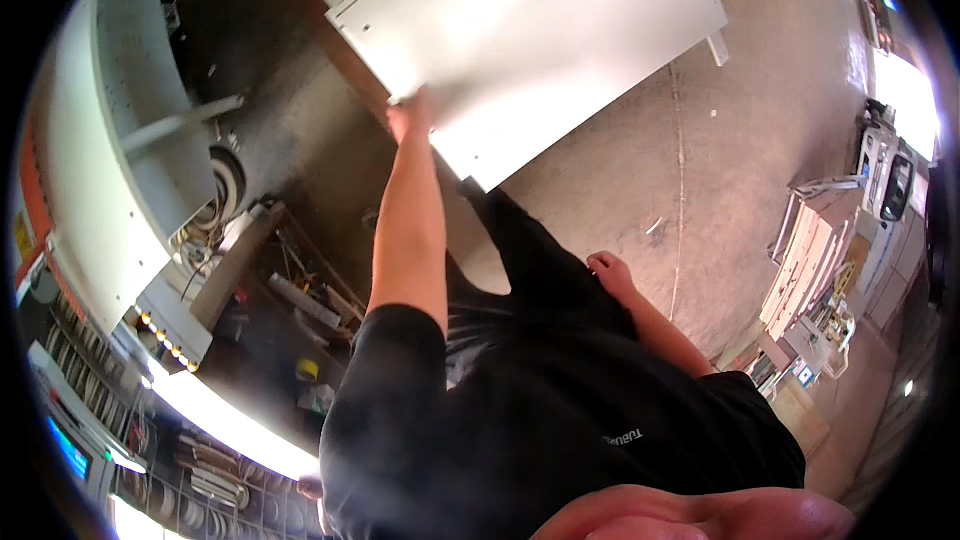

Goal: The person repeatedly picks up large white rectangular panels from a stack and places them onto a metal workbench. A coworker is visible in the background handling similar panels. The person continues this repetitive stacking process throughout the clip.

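A large flat white panel (540,40) with small dark holes near its edges lies in front of me, slanting across the upper middle. With my arm stretched forward, my left hand (411,115) is closed on the panel's near left edge. The fingers are partly hidden and a little blurred there. Down by my right thigh hangs my right hand (612,275), its fingers curled, apart from the panel. Whatever those fingers might hold is hidden.
At the left stands a long white machine (85,160) with a curved edge. Below it are a coiled hose (228,185) and scraps (305,300). A lit screen (68,448) sits at lower left. To the right, stacked boards (803,265) lean near a parked vehicle (888,175).
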A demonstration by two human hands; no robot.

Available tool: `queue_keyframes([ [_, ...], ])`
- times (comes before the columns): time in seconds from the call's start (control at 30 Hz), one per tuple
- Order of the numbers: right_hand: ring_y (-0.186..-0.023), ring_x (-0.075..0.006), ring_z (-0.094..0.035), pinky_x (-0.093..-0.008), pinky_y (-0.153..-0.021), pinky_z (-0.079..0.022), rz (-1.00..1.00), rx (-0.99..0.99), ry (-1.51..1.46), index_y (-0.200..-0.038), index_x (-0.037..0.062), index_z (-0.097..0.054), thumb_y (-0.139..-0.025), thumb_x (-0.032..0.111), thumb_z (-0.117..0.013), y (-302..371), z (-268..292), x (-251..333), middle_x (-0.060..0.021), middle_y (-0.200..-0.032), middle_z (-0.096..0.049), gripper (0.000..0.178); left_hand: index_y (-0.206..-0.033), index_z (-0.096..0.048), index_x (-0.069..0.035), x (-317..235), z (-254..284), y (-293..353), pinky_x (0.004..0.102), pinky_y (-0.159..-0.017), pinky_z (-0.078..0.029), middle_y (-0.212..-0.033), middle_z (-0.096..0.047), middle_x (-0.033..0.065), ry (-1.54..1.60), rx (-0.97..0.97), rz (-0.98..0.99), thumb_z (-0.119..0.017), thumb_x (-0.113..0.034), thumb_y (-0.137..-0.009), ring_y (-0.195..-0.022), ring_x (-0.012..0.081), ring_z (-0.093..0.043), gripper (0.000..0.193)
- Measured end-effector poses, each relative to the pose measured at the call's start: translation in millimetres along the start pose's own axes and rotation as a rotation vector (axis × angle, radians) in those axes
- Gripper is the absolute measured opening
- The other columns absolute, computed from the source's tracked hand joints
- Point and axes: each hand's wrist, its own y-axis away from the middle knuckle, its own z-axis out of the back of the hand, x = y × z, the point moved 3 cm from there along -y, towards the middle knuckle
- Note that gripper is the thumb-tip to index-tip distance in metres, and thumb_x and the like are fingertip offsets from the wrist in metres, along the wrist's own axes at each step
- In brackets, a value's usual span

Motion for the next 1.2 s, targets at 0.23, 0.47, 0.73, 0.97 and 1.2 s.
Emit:
queue_keyframes([
  [0.23,-0.094,-0.0243,-0.071,-0.036,-0.085,-0.054,0.029,0.017,0.03,-0.106,0.0044,-0.073,-0.094,0.033,-0.065,-14,3,5,-0.0133,-0.1,-0.074,0.032,-0.102,-0.063,0.0,33,15,7,0.0402,-0.061,-0.047,-0.082,-0.063,0.0069,0.165,0.022,-0.175,-0.071,-0.045,-0.094,-0.068,0.0205,-0.056,0.047],
  [0.47,-0.088,-0.0247,-0.072,-0.0367,-0.082,-0.054,0.009,0.083,-0.049,-0.104,0.0073,-0.074,-0.094,0.037,-0.064,-27,9,22,-0.0111,-0.096,-0.075,0.033,-0.124,-0.059,-0.001,78,54,28,0.039,-0.053,-0.041,-0.094,-0.065,0.0086,0.247,0.098,0.135,-0.058,-0.063,-0.097,-0.066,0.0202,-0.055,0.068],
  [0.73,-0.088,-0.017,-0.07,-0.0346,-0.071,-0.055,-0.032,0.08,-0.112,-0.108,0.0051,-0.071,-0.097,0.042,-0.056,-130,24,7,-0.0081,-0.101,-0.074,0.042,-0.135,-0.057,-0.001,128,163,81,0.0414,-0.091,-0.052,-0.128,-0.064,0.0108,0.582,0.034,0.162,-0.061,-0.051,-0.099,-0.11,0.0265,-0.064,0.062],
  [0.97,-0.135,-0.0294,-0.048,-0.0505,-0.111,-0.039,-0.298,-0.063,-1.267,-0.15,0.0102,-0.044,-0.099,0.059,-0.046,-194,34,83,-0.0096,-0.152,-0.049,0.07,-0.121,-0.065,-0.002,97,300,212,0.0413,-0.078,-0.056,-0.111,-0.067,0.0098,0.829,-0.207,0.028,-0.056,-0.042,-0.102,-0.097,0.0261,-0.067,0.045],
  [1.2,-0.144,-0.0317,-0.036,-0.0514,-0.119,-0.028,-0.334,-0.15,-1.455,-0.154,0.0108,-0.038,-0.105,0.054,-0.023,-147,-3,145,-0.0079,-0.16,-0.037,0.067,-0.102,-0.067,-0.003,91,405,319,0.0326,-0.064,-0.051,-0.084,-0.064,0.0033,0.857,-0.422,-0.172,-0.056,-0.038,-0.104,-0.072,0.016,-0.061,0.038],
])
